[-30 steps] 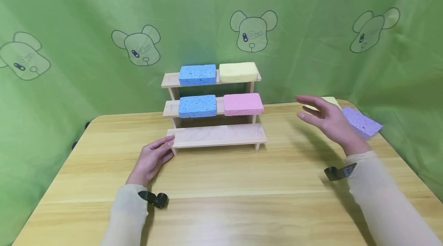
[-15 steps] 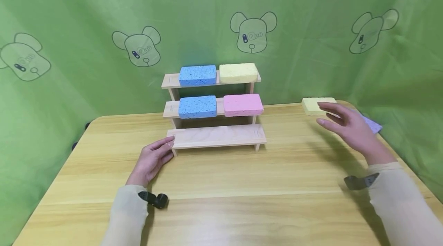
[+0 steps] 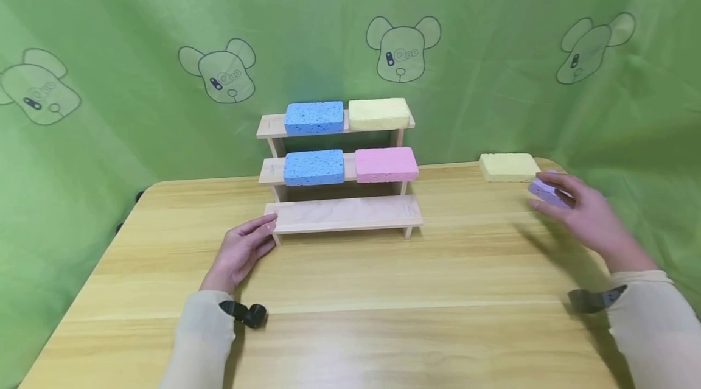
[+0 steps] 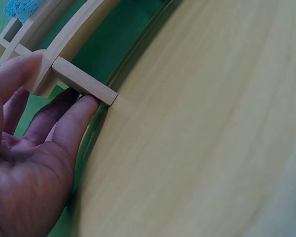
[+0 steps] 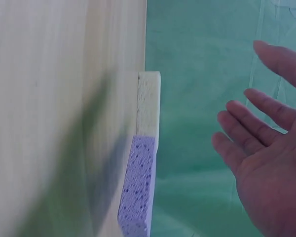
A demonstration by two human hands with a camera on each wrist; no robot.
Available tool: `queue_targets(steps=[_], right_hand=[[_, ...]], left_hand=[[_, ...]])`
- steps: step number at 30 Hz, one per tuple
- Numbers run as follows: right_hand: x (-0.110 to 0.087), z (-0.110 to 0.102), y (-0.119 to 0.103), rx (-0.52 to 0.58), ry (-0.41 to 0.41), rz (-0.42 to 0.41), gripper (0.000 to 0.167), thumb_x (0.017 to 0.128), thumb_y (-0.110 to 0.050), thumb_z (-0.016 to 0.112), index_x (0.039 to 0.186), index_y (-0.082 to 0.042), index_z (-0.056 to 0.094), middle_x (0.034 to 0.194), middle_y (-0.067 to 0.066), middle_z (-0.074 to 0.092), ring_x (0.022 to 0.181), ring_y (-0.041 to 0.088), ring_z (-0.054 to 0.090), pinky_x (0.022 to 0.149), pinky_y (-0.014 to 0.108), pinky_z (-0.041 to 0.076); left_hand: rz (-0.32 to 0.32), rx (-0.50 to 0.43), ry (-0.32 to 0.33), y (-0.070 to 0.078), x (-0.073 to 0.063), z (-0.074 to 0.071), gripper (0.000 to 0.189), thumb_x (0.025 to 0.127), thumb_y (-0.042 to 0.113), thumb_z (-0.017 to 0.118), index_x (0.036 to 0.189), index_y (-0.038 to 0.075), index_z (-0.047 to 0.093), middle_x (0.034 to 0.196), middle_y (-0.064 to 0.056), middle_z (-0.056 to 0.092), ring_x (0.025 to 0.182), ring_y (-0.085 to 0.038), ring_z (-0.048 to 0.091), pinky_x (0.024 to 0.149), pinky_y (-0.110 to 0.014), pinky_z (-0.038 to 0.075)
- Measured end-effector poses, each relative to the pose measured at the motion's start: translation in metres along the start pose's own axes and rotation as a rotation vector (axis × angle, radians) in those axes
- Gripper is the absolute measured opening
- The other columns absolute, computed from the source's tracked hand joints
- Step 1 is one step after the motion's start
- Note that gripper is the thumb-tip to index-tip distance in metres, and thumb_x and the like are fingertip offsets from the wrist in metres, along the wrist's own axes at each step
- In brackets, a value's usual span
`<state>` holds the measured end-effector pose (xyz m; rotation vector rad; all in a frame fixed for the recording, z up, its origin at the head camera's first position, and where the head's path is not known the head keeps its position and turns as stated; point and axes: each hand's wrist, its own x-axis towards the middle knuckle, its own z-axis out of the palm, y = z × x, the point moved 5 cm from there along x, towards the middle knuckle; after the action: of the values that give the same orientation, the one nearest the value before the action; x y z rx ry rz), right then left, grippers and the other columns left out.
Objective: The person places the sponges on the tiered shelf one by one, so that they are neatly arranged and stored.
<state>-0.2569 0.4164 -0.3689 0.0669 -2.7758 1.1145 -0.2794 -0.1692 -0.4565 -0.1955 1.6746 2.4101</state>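
A three-tier wooden display shelf [image 3: 339, 216] stands near the back of the table. My left hand [image 3: 241, 255] holds the left end of its lowest step; in the left wrist view the fingertips lie against the board and the short leg [image 4: 84, 81]. My right hand [image 3: 597, 221] hovers at the right with spread, relaxed fingers and nothing in them. Behind and below it lies a purple sponge [image 3: 542, 191], partly hidden by the hand in the head view. The right wrist view shows that purple sponge [image 5: 139, 180] on the table, apart from the right hand [image 5: 271, 163].
A yellow sponge [image 3: 509, 168] lies by the table's back right edge, beside the purple one. The top tier bears a blue sponge [image 3: 314, 118] and a yellow sponge [image 3: 378, 114]. On the middle tier are a blue sponge [image 3: 313, 167] and a pink sponge [image 3: 386, 164].
My right hand has moved rightward from beside the yellow sponge to over the purple sponge, uncovering the yellow one. The left hand and the shelf have stayed in place.
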Motion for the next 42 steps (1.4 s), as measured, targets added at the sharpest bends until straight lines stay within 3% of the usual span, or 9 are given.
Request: queue_targets(steps=[2,5,7,9,19,29,42], right_hand=[[-0.001,-0.003,0.006,-0.024,0.001,0.024,0.073,0.094,-0.034,0.068,0.151,-0.003,0.035,0.142,0.034,0.038,0.117,0.043,0.044,0.076,0.016,0.039],[-0.002,-0.008,0.015,-0.049,0.002,0.046,0.077,0.095,-0.037,0.065,0.152,0.000,0.028,0.143,0.040,0.031,0.120,0.056,0.038,0.089,0.046,0.043],[-0.003,-0.012,0.022,-0.058,0.002,0.068,0.079,0.097,-0.038,0.063,0.153,0.002,0.025,0.145,0.041,0.026,0.124,0.061,0.032,0.093,0.066,0.036],[-0.005,-0.016,0.030,-0.068,0.006,0.083,0.079,0.097,-0.038,0.061,0.152,0.004,0.022,0.146,0.043,0.022,0.124,0.065,0.026,0.094,0.077,0.026],[-0.012,-0.035,0.060,-0.182,0.029,0.134,0.081,0.097,-0.040,0.061,0.149,0.009,0.023,0.140,0.045,0.028,0.118,0.066,0.028,0.087,0.079,0.025],[-0.011,-0.038,0.083,-0.210,-0.057,0.195,0.094,0.095,-0.047,0.061,0.147,0.015,0.013,0.136,0.051,0.020,0.117,0.071,0.021,0.088,0.081,0.021],[-0.001,-0.036,0.090,-0.307,-0.102,0.151,0.088,0.096,-0.039,0.061,0.141,0.023,0.016,0.124,0.053,0.030,0.106,0.068,0.034,0.085,0.078,0.030]], left_hand=[[0.000,0.003,-0.006,0.000,0.001,0.001,0.025,0.093,0.004,0.068,0.117,0.008,0.071,0.143,-0.016,0.048,0.111,-0.022,0.063,0.098,-0.036,0.050],[-0.003,-0.002,-0.001,0.000,0.001,0.001,0.022,0.093,0.004,0.068,0.113,0.011,0.073,0.141,-0.015,0.050,0.110,-0.021,0.063,0.098,-0.036,0.050],[-0.004,-0.005,0.003,0.000,0.001,0.001,0.021,0.093,0.004,0.067,0.111,0.012,0.074,0.140,-0.015,0.051,0.109,-0.021,0.063,0.097,-0.036,0.050],[-0.004,-0.005,0.004,0.000,0.000,0.001,0.021,0.093,0.004,0.067,0.110,0.013,0.075,0.139,-0.014,0.052,0.109,-0.021,0.064,0.097,-0.036,0.051],[-0.007,-0.008,0.003,0.000,0.000,0.000,0.023,0.092,0.004,0.068,0.113,0.011,0.073,0.140,-0.014,0.051,0.109,-0.021,0.064,0.098,-0.036,0.050],[-0.003,0.005,0.003,-0.001,0.001,0.000,0.023,0.092,0.005,0.068,0.114,0.011,0.073,0.142,-0.015,0.049,0.110,-0.021,0.063,0.098,-0.036,0.050],[0.003,0.007,0.008,-0.001,0.002,-0.001,0.028,0.092,0.004,0.068,0.120,0.006,0.069,0.143,-0.015,0.049,0.111,-0.022,0.063,0.097,-0.036,0.051]])
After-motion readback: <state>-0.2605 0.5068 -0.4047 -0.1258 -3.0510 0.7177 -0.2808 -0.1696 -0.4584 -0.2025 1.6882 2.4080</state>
